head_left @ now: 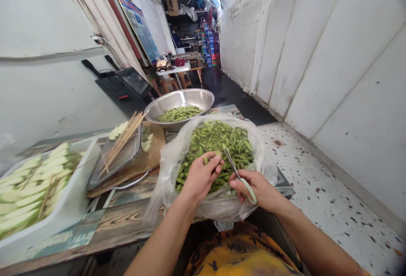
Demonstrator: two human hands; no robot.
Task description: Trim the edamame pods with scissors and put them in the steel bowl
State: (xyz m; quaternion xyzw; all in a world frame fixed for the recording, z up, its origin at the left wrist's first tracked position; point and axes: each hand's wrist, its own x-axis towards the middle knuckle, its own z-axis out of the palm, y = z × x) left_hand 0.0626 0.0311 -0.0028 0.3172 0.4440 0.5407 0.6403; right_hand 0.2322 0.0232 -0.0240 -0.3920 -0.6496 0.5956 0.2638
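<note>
The left hand (203, 173) pinches slim green bean pods (205, 161); the right hand (249, 186) grips silver scissors with pale-green handles (232, 164), both over a translucent plastic bag (169, 155) of such pods. At eleven o'clock, a round steel bowl (177, 97); at nine, a white plastic tub (74, 210) of pale-green slices (31, 200).

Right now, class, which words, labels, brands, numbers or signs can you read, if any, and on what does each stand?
No text reads with certainty.
Wall poster: too small and blurred.
Stacked boxes: too blurred.
Black case: pale marks, unreadable.
Yellow cloth: dark letter-like marks, too blurred.
Table: faded pale marks, unreadable.
</note>
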